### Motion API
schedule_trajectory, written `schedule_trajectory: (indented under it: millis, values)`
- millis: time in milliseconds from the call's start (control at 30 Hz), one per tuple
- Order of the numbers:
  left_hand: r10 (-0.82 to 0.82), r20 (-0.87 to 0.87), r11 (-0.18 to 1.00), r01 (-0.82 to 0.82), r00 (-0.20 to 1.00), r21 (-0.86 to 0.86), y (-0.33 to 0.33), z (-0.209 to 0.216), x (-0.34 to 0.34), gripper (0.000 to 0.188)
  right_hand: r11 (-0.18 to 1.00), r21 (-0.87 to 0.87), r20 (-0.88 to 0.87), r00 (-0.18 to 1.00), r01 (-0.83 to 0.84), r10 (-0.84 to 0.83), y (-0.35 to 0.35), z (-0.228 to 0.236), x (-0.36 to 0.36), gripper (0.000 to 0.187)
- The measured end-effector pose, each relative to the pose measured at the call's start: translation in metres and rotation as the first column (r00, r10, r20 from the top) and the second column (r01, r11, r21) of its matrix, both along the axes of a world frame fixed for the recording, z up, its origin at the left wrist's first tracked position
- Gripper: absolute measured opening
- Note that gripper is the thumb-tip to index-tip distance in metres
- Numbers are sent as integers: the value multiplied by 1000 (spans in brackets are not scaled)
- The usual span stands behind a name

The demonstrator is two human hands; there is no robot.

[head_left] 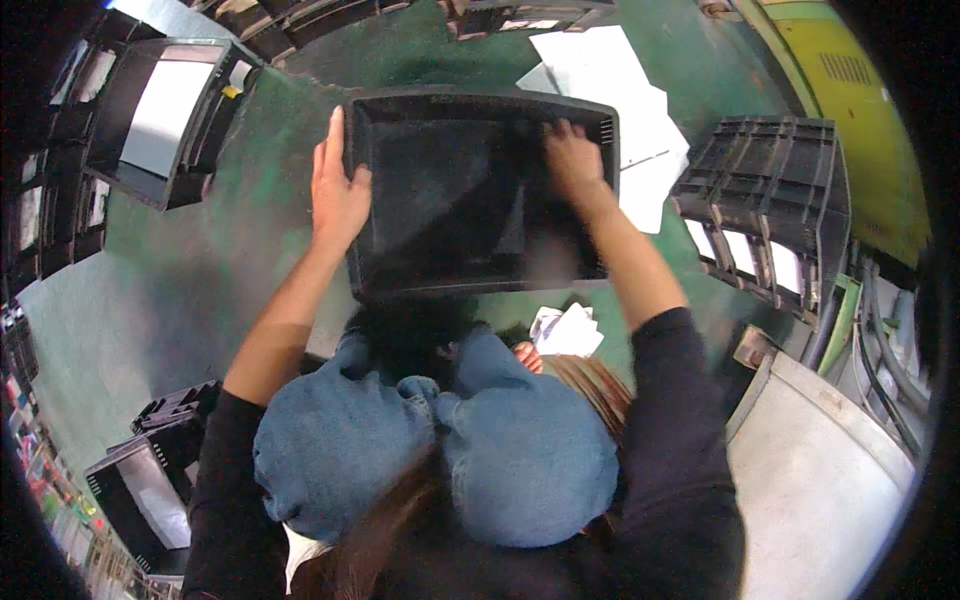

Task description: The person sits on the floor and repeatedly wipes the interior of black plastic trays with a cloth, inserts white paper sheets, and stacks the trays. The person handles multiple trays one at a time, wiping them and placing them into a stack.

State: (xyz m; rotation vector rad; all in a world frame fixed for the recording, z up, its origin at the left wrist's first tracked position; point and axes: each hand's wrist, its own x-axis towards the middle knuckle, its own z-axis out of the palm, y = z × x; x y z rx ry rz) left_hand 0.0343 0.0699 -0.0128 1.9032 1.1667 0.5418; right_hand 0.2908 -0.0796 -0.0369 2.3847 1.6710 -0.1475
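Observation:
A shallow black plastic crate (440,205) stands in front of my knees, its inside facing up toward me. My left hand (340,195) is at its left wall. The fingers run straight along the outside and the thumb lies at the rim, so the hand grips that side. My right hand (575,160) reaches inside the crate near the right wall, close to the far right corner. Its fingers are bent and blurred, and dark shadow hides what lies under them. I see no separate object in the crate.
White sheets (650,130) lie on the green floor beyond the crate, with smaller papers (567,330) nearer my right knee. Stacked black crates (765,205) stand at the right, beside a yellow-green machine (850,110). Another crate with a white sheet (165,110) is at the far left.

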Motion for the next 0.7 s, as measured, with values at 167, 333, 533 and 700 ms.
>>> schedule_trajectory:
  millis: [167,333,533,700]
  values:
    - [30,42,999,-29,999,-25,0,4,5,76,912,-331,-17,967,-244,253,-81,-36,-13,28]
    - [38,35,999,-37,999,-29,-2,3,4,74,896,-393,-448,894,-207,10,-71,-21,-74,31]
    - [25,50,998,-27,998,51,-1,-9,-2,73,919,-77,-733,647,-387,211,55,-1,-167,29]
    - [25,32,999,-24,999,-34,1,-12,-3,71,974,24,-999,-15,225,28,2,6,-76,34]
